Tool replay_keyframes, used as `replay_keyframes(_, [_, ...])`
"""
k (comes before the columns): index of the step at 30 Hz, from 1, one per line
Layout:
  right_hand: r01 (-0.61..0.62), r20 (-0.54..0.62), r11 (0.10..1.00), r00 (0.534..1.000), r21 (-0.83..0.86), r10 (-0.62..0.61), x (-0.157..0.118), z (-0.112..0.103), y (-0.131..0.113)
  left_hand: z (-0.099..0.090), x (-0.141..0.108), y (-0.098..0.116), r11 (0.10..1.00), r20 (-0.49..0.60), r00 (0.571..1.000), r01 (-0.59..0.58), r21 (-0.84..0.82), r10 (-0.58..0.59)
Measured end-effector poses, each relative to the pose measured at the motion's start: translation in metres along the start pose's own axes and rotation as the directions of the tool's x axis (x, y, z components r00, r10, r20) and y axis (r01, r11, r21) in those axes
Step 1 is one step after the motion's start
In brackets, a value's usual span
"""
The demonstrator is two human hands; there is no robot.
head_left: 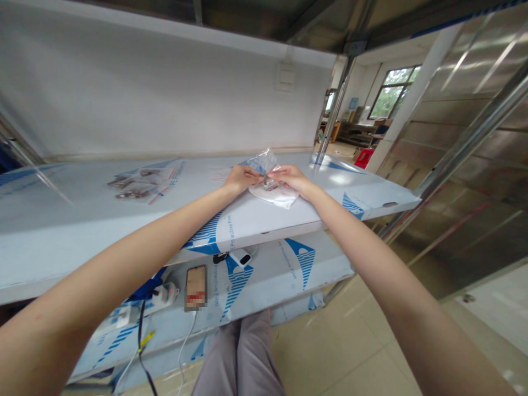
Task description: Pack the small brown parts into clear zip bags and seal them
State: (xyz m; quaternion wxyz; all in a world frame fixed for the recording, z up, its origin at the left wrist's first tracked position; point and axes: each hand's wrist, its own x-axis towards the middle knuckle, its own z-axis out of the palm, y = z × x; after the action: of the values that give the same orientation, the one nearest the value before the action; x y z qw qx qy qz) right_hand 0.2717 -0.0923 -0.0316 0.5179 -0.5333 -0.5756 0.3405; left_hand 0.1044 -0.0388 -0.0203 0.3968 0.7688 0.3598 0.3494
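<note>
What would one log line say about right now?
left grip: pinching clear bag; right grip: same bag; beneath: white material; leftward: second bag, metallic pieces; lower shelf: phone

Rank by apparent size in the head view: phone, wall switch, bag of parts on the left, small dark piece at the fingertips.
1. Bag of parts
2. Phone
3. Wall switch
4. Small dark piece

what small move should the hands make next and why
Perhaps the right hand should ease the clear plastic back while the left hand steadies the small dark piece: both hands' fingertips meet there, and crumpled plastic crowds it.
</note>
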Motion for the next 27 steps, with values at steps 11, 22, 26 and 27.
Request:
replay_keyframes(11, [0.042, 0.012, 0.999, 0.999, -0.012, -0.042, 0.0032, 0.0019, 0.0017, 0.0094, 0.0093, -0.0094, 0.984, -0.057, 0.990, -0.119, 0.134, 0.128])
replay_keyframes(22, [0.063, 0.027, 0.995, 0.998, -0.073, -0.061, 0.0000, 0.0046, -0.0023, 0.0073, 0.0016, -0.0015, 0.931, -0.034, 0.971, -0.217, 0.292, 0.237])
replay_keyframes(26, [0.033, 0.024, 0.996, 0.999, -0.082, -0.031, -0.0009, 0.0050, -0.0046, 0.0075, 0.0021, -0.0009, 0.938, -0.037, 0.974, -0.203, 0.283, 0.222])
replay_keyframes(27, [0.026, 0.019, 0.997, 1.000, -0.072, -0.024, -0.0010, 0.0053, -0.0052, 0.0075, 0.0022, -0.0007, 0.941, -0.042, 0.975, -0.200, 0.274, 0.219])
